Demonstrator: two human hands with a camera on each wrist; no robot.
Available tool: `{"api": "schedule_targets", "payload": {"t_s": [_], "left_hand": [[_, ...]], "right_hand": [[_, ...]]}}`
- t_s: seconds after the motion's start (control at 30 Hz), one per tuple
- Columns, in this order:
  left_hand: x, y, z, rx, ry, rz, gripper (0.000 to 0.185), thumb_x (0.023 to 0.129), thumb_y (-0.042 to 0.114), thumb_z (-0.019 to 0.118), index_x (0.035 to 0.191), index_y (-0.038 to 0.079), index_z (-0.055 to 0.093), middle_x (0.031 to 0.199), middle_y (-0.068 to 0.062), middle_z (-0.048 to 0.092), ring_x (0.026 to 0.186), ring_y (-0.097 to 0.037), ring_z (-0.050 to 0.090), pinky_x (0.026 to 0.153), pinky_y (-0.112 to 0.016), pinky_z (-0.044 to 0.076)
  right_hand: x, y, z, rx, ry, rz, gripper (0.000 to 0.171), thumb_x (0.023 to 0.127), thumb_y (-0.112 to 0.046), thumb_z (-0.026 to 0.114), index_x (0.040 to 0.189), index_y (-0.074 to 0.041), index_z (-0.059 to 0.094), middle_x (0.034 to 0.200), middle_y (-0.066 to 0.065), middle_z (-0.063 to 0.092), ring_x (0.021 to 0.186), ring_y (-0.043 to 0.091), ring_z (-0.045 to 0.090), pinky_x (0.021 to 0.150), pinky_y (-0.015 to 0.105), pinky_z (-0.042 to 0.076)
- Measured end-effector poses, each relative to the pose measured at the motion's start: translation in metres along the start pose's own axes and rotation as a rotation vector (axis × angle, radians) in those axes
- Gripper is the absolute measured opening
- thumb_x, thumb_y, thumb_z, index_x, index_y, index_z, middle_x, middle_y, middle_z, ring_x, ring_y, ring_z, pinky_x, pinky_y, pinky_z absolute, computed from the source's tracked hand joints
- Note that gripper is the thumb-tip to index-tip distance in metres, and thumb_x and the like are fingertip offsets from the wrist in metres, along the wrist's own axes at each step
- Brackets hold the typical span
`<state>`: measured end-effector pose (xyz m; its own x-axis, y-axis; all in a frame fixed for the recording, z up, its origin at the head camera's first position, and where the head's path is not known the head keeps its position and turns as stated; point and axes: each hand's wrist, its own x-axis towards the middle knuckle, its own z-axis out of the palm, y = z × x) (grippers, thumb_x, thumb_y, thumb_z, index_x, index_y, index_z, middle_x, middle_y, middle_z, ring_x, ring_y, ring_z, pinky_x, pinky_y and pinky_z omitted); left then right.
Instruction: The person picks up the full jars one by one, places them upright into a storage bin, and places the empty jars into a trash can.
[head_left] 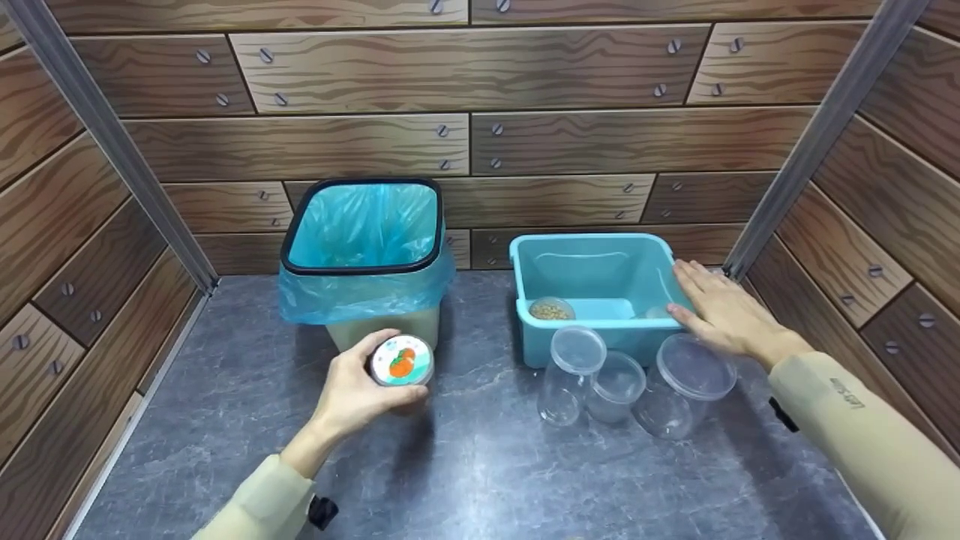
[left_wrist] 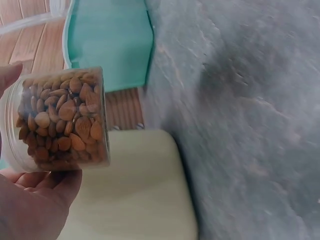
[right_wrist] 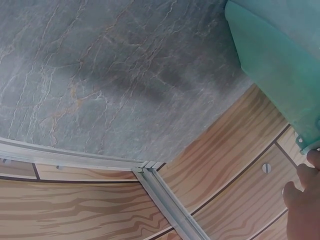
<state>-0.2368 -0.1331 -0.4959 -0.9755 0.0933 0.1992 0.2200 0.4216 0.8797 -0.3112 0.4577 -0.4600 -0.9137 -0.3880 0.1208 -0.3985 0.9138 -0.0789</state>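
Item: left hand [head_left: 352, 394] curled round a jar [head_left: 403, 361], held just in front of the bin [head_left: 364, 259] at about 7 o'clock of the counter's middle; the wrist view shows the jar [left_wrist: 62, 117] as a clear, round plastic pot packed with brown almonds, its lid white with an orange fruit print. Right hand [head_left: 720, 311]: flat, fingers straight, resting on the right rim of the tub [head_left: 600, 289] at 2 o'clock; it grips nothing. Step, as judged: the full jar is held up beside the bin while the other hand steadies the tub. Next move, as judged: the lid would need a second hand to twist it off, or the jar a firm carry to bin or tub, kept level so the nuts stay put. Bin: square, cream hard plastic, black rim hoop, thin crinkled blue liner bag spilling over the sides. Tub: teal, smooth moulded plastic, rounded corners; inside it a small dish [head_left: 552, 308] of tan grains. Cups [head_left: 615, 382]: three empty clear plastic pots, round, touching, close against the tub's front wall at 5 o'clock. Counter [head_left: 480, 465]: grey, stone-veined, matt. Walls: printed wood planks with screw heads, metal corner posts
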Motion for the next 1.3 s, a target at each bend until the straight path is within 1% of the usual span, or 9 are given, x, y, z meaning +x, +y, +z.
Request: {"api": "schedule_targets", "payload": {"t_s": [0.2,0.43,0.6,0.83,1.0,1.1,1.23,1.3], "left_hand": [[0.010,0.020,0.011,0.007,-0.052,0.050,0.090,0.066,0.029,0.111,0.146,0.017,0.072,0.126,-0.002,0.081,0.108,-0.016,0.074,0.097,-0.037,0.063],[0.022,0.049,0.023,0.025,-0.157,0.094,0.090,0.069,0.034,0.108,0.149,0.018,0.070,0.125,0.000,0.081,0.104,-0.015,0.075,0.094,-0.039,0.064],[0.033,0.070,0.032,0.048,-0.194,0.140,0.090,0.069,0.039,0.107,0.148,0.019,0.070,0.123,-0.001,0.081,0.102,-0.015,0.075,0.094,-0.040,0.064],[0.051,0.095,0.046,0.056,-0.254,0.178,0.088,0.072,0.039,0.106,0.149,0.017,0.068,0.120,0.000,0.081,0.101,-0.014,0.075,0.094,-0.039,0.064],[0.068,0.114,0.050,0.039,-0.243,0.223,0.085,0.073,0.035,0.106,0.147,0.016,0.070,0.121,-0.002,0.081,0.101,-0.016,0.075,0.094,-0.037,0.063],[0.078,0.127,0.051,0.015,-0.228,0.215,0.083,0.072,0.033,0.106,0.146,0.017,0.070,0.122,-0.002,0.081,0.102,-0.017,0.074,0.094,-0.037,0.062],[0.094,0.143,0.055,-0.008,-0.189,0.221,0.082,0.074,0.035,0.105,0.146,0.017,0.070,0.121,-0.003,0.080,0.102,-0.018,0.074,0.092,-0.036,0.062],[0.103,0.150,0.059,-0.009,-0.165,0.244,0.082,0.076,0.036,0.104,0.147,0.015,0.069,0.121,-0.005,0.081,0.101,-0.019,0.075,0.091,-0.035,0.062]], "right_hand": [[-0.001,0.001,0.000,-0.002,-0.010,0.002,0.082,0.118,-0.045,0.049,0.175,0.009,0.024,0.182,0.034,0.027,0.170,0.058,0.026,0.137,0.073,0.022],[-0.002,0.000,-0.001,0.001,-0.014,0.006,0.081,0.118,-0.044,0.049,0.174,0.009,0.024,0.182,0.034,0.025,0.170,0.058,0.025,0.137,0.073,0.021],[-0.001,0.000,-0.001,-0.003,-0.008,0.005,0.081,0.118,-0.045,0.049,0.174,0.009,0.025,0.182,0.034,0.026,0.170,0.058,0.026,0.137,0.073,0.022],[-0.002,0.001,0.001,0.005,-0.001,0.010,0.081,0.118,-0.045,0.049,0.175,0.008,0.024,0.183,0.033,0.025,0.169,0.058,0.026,0.136,0.074,0.023],[-0.001,-0.001,0.001,0.001,-0.010,0.019,0.081,0.119,-0.045,0.047,0.175,0.008,0.023,0.183,0.032,0.026,0.170,0.057,0.025,0.137,0.073,0.023],[0.000,-0.002,0.000,-0.002,-0.015,0.019,0.081,0.119,-0.045,0.046,0.175,0.007,0.023,0.183,0.032,0.026,0.171,0.056,0.025,0.137,0.072,0.023],[0.000,-0.002,0.000,-0.003,-0.012,0.023,0.081,0.119,-0.045,0.047,0.175,0.007,0.023,0.183,0.032,0.026,0.171,0.056,0.025,0.138,0.072,0.023],[-0.001,-0.001,-0.001,-0.006,-0.012,0.026,0.081,0.119,-0.045,0.047,0.175,0.007,0.023,0.183,0.032,0.026,0.171,0.055,0.026,0.138,0.072,0.023]]}}
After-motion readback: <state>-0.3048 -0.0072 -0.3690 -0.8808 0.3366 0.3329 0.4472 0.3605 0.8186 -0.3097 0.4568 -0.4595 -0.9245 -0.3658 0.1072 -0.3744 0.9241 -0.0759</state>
